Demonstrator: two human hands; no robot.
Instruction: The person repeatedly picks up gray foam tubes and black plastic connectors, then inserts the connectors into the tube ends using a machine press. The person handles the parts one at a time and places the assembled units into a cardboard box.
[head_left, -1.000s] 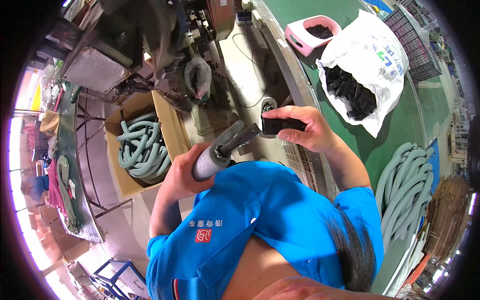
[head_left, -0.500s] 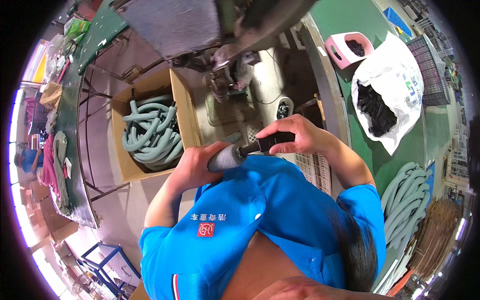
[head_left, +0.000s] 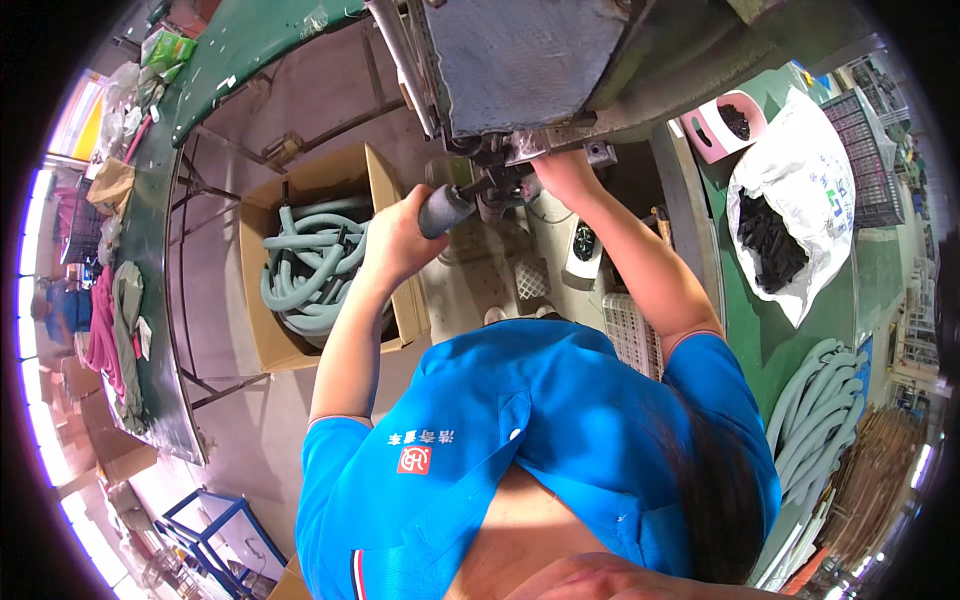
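"Pale grey workshop floor (head_left: 215, 300), long green worktop (head_left: 750, 315) at right. Where to look first?"

"At the thick grey foam sleeve (head_left: 447, 211), dark bar (head_left: 480, 186) at its end, held near the blue-grey metal machine (head_left: 520, 70)."

"Step in hand?"

"Probably presenting the bar to the machine; calls for steady alignment."

"And the fingers (head_left: 412, 205)?"

"Left hand (head_left: 398, 235): curled snugly around the sleeve. Right hand (head_left: 567, 178): up at the machine, fingertips hidden; spread and hold impossible to make out."

"Farther out?"

"Brown cardboard box (head_left: 410, 315) of grey-green tubes (head_left: 300, 242), leftward; white plastic bag (head_left: 815, 200) on the worktop."
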